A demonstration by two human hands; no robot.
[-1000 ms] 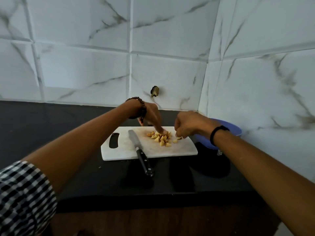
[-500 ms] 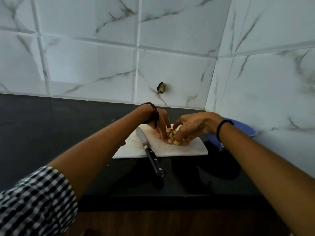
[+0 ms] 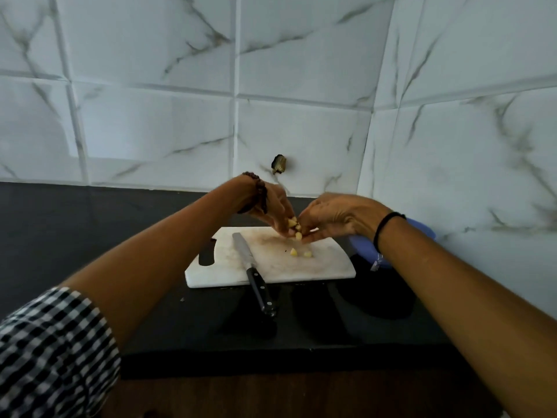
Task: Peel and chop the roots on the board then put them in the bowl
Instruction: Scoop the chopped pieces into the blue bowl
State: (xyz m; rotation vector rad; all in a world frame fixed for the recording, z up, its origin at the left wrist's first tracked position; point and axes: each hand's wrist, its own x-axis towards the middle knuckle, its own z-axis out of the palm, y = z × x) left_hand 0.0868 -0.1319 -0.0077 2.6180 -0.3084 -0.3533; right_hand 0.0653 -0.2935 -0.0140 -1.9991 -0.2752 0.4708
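Left hand (image 3: 272,206) and right hand (image 3: 334,217) seemingly cup pale yellow chopped root pieces (image 3: 294,226) between them. Keep them sealed towards the blue plastic bowl (image 3: 361,248).

board (image 3: 313,268): white, smooth, stained
knife (image 3: 254,274): metal blade, glossy black handle
counter (image 3: 90,230): matt black
wall (image 3: 150,86): glossy marble-look tile

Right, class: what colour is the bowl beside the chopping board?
Blue. The bowl shows best in the head view, right of the chopping board.
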